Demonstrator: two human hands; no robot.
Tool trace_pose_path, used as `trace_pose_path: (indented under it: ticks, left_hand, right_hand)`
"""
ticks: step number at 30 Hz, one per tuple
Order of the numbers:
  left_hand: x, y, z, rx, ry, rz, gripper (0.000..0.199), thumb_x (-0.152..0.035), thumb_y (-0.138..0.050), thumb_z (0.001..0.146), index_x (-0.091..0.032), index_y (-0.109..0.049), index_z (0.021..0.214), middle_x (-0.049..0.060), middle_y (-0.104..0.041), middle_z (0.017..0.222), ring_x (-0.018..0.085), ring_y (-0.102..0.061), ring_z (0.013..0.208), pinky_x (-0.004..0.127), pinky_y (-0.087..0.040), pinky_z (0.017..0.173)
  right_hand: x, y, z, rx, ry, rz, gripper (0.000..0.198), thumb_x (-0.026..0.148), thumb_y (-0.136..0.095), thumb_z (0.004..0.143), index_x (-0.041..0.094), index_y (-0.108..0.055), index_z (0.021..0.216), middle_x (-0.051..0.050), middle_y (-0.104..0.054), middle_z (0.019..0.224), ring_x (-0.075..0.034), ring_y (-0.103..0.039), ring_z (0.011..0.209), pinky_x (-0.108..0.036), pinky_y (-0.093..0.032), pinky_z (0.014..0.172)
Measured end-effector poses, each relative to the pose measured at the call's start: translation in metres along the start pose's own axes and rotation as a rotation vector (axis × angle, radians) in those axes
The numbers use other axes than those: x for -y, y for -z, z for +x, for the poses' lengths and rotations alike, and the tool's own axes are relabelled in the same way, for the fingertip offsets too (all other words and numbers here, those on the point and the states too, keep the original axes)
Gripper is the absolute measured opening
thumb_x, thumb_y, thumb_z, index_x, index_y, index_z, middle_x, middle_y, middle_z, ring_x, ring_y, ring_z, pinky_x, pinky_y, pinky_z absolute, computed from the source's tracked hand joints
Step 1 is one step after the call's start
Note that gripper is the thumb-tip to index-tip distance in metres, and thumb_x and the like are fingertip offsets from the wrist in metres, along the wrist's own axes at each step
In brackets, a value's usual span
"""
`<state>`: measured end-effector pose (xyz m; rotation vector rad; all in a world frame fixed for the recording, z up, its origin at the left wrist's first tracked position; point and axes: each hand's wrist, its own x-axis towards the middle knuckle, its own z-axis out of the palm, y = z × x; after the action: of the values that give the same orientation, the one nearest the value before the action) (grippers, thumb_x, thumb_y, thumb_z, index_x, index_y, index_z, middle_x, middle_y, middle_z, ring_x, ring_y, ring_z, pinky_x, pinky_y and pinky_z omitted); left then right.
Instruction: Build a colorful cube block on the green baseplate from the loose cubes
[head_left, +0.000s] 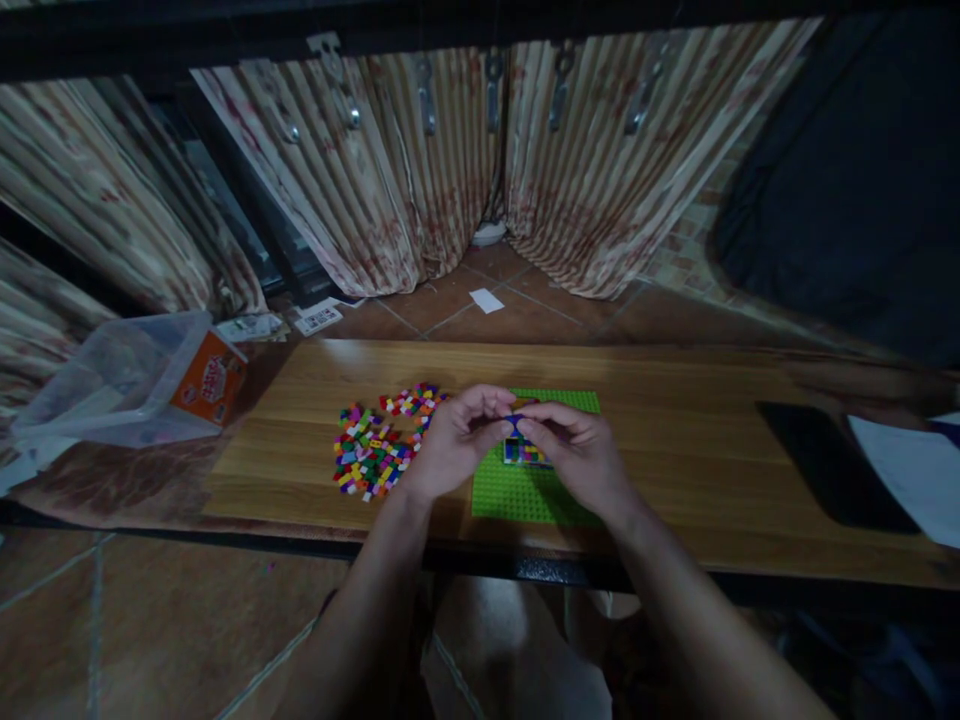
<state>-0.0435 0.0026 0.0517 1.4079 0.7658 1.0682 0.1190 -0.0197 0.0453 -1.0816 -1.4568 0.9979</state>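
While a small blue piece (515, 425) is pinched between the fingertips of both hands, its underside is screened by the thumbs; whether it is one brick or several joined cannot be told. It is held over the far half of the green baseplate (517, 498), right of the scene's middle. Just below it a block of coloured bricks (525, 453) is seen, partly covered by the hands; contact between the two cannot be made out. Progress as judged: some bricks have been put together, the near part of the baseplate is bare, and many loose bricks (367, 455) are left unjoined in a spread to the left.

Pose: both forearms are extended from the near edge and angled inward. The left hand (452, 445) and right hand (581, 452) are brought almost together, thumbs and index fingers narrowed on the piece, other fingers loosely curled.

Farther out, the wooden tabletop (697, 430) is flanked at left by a clear plastic bin (120, 375).
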Motion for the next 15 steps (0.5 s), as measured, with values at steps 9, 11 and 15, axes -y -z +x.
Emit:
trace_pose_path:
  ticks: [9,11,15]
  left_hand:
    - [0.003,-0.002,0.006,-0.019,-0.023,0.064,0.024,-0.022,-0.066,0.075,-0.016,-0.059,0.097,0.001,-0.058,0.082,0.011,-0.055,0.077,0.024,-0.044,0.074]
    - [0.006,0.007,0.005,-0.058,0.017,0.102,0.022,-0.020,-0.065,0.074,-0.016,-0.059,0.095,0.001,-0.059,0.081,0.011,-0.055,0.076,0.024,-0.044,0.073]
    - [0.012,0.024,-0.001,-0.057,0.176,0.189,0.019,-0.018,-0.063,0.072,-0.014,-0.061,0.091,0.002,-0.062,0.080,0.013,-0.057,0.078,0.026,-0.044,0.073]
  right_hand:
    - [-0.003,0.022,0.007,-0.164,-0.060,0.047,0.015,0.035,-0.070,0.074,0.025,-0.074,0.085,-0.001,-0.074,0.087,-0.018,-0.068,0.081,-0.035,-0.053,0.078]
    - [-0.006,0.032,0.010,-0.212,-0.044,-0.026,0.014,0.035,-0.069,0.075,0.025,-0.074,0.084,-0.001,-0.074,0.088,-0.019,-0.067,0.082,-0.036,-0.052,0.080]
    - [-0.015,0.048,0.010,-0.143,0.035,-0.291,0.018,0.037,-0.062,0.081,0.024,-0.074,0.086,-0.003,-0.072,0.089,-0.020,-0.065,0.084,-0.035,-0.050,0.076]
